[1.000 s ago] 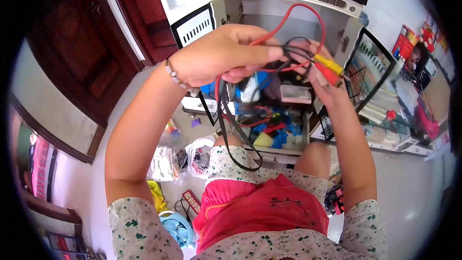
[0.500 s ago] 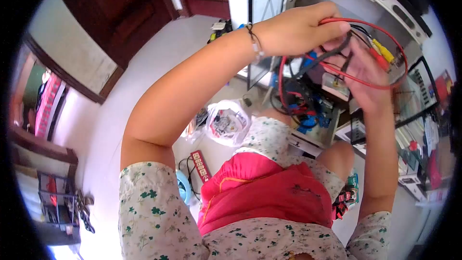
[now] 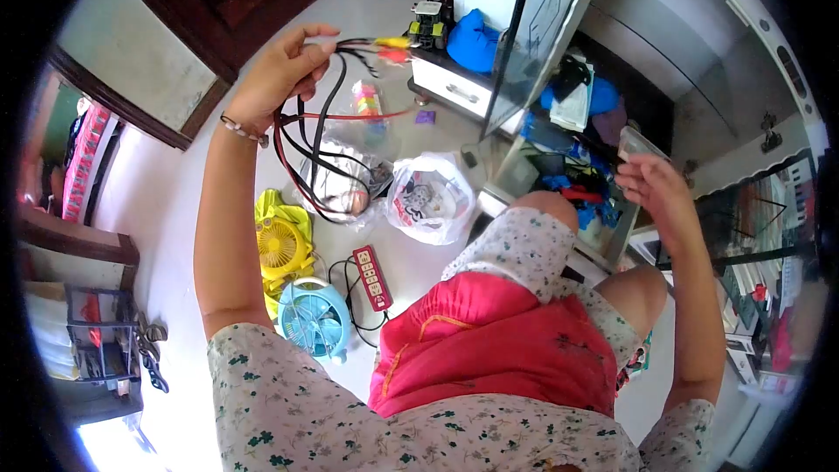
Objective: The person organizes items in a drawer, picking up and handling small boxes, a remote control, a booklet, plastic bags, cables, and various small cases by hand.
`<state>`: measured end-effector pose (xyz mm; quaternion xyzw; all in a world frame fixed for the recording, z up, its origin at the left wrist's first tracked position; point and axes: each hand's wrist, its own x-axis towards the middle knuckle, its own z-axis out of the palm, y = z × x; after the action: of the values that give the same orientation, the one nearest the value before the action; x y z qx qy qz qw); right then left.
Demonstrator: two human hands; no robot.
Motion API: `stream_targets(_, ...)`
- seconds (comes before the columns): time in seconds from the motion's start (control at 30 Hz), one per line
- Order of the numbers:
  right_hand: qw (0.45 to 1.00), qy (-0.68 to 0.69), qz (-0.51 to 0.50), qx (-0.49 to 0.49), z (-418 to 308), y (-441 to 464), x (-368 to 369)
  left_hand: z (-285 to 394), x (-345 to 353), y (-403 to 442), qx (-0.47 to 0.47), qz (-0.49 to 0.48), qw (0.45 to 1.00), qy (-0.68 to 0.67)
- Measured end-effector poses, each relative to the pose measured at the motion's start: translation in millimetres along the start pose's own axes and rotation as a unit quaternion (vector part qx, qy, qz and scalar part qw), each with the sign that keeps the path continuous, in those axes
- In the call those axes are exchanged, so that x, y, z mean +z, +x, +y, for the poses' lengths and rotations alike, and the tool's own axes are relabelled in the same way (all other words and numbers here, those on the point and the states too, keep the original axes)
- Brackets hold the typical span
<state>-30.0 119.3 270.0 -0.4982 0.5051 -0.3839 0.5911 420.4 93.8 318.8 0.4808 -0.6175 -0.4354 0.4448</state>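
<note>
High on the left, my left hand [image 3: 284, 70] is closed around a bundle of black and red cables [image 3: 319, 157]. Loops of the bundle hang below the fingers, and its yellow plug [image 3: 392, 42] and red plug [image 3: 394, 56] stick out to the right. My right hand [image 3: 651, 182] is at the right, beside the open cabinet, with its fingers partly curled and apart and nothing seen held in it. Just above its fingers is a clear box [image 3: 641, 145]. Left of that hand, an open drawer [image 3: 603, 249] holds blue, red and black items.
On the floor lie a white plastic bag [image 3: 428, 201], a red power strip [image 3: 372, 278], a blue fan [image 3: 315, 319] and a yellow fan [image 3: 281, 246]. A glass cabinet door [image 3: 533, 26] stands open. A toy vehicle [image 3: 428, 24] sits on the low cabinet.
My left hand has carried the cables left, away from the cabinet. My right hand has let go of them and moved lower. The view has shifted toward the floor.
</note>
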Motion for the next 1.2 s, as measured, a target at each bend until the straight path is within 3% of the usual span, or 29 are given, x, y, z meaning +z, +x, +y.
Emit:
stream_targets(0.07, 0.999, -0.014, 0.016, 0.026, 23, 1, -17, -36, -21, 9, -0.070, 0.041, 0.987, 0.141)
stream_targets(0.13, 0.996, -0.003, 0.041, 0.077, 46, 4, -32, -92, -26, 25, -0.082, 0.040, 0.962, 0.256)
stream_targets(0.17, 0.995, -0.011, 0.055, 0.086, 55, 5, -35, -134, -41, 40, 0.009, -0.003, 0.946, 0.324)
stream_targets(0.3, 0.990, -0.027, 0.079, 0.111, 75, 5, -49, -196, -42, 64, -0.021, 0.032, 0.914, 0.403)
stream_targets(0.37, 0.984, -0.029, 0.114, 0.136, 84, 0, -63, -226, -43, 81, -0.075, 0.089, 0.852, 0.511)
stream_targets(0.5, 0.971, -0.044, 0.147, 0.183, 120, 10, -86, -252, -42, 89, -0.057, 0.090, 0.803, 0.587)
stream_targets(0.57, 0.962, -0.045, 0.177, 0.203, 123, 0, -100, -236, -16, 102, -0.097, 0.025, 0.726, 0.680)
stream_targets(0.67, 0.960, -0.033, 0.175, 0.216, 149, 6, -124, -249, -6, 116, -0.037, 0.040, 0.697, 0.715)
stream_targets(0.77, 0.955, -0.049, 0.184, 0.226, 171, 14, -139, -230, 14, 121, -0.078, 0.030, 0.666, 0.741)
stream_targets(0.87, 0.962, -0.085, 0.141, 0.216, 192, 32, -141, -244, 25, 128, -0.073, 0.043, 0.651, 0.755)
stream_targets(1.03, 0.957, -0.148, 0.108, 0.225, 214, 70, -136, -297, 30, 114, -0.176, 0.003, 0.645, 0.744)
stream_targets(1.1, 0.961, -0.167, 0.093, 0.202, 234, 93, -141, -325, 48, 97, -0.185, -0.025, 0.674, 0.715)
stream_targets(1.17, 0.938, -0.302, 0.110, 0.130, 255, 111, -143, -338, 60, 85, -0.114, 0.013, 0.715, 0.689)
stream_targets(1.2, 0.940, -0.294, 0.110, 0.134, 274, 124, -147, -337, 81, 72, -0.062, -0.058, 0.738, 0.670)
